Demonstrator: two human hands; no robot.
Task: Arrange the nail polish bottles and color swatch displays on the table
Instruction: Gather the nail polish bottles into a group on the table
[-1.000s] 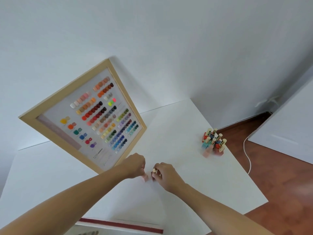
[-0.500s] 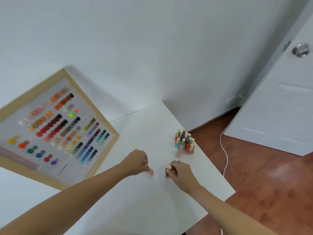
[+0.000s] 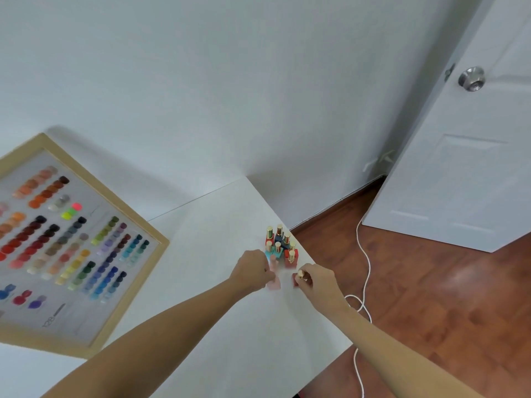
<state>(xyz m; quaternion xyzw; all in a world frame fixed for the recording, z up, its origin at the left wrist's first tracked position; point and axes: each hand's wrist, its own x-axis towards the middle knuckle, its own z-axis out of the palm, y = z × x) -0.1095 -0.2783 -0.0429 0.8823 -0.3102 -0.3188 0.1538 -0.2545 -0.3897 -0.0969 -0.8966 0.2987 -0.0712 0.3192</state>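
Pink bottle (image 3: 274, 282), gripped in left hand (image 3: 253, 268), and red bottle (image 3: 296, 278), pinched by right hand (image 3: 316, 280), are now carried from mid-surface (image 3: 230, 326) to beside the bottle cluster (image 3: 280, 245); placement is judged imminent.

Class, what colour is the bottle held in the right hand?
Red bottle, gold cap, in the right hand; head view.

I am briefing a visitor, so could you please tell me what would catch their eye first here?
The framed colour swatch display leaning at the left. Next, the cluster of gold-capped nail polish bottles by the table's right edge, where the left hand grips a pink bottle and the right hand a red one.
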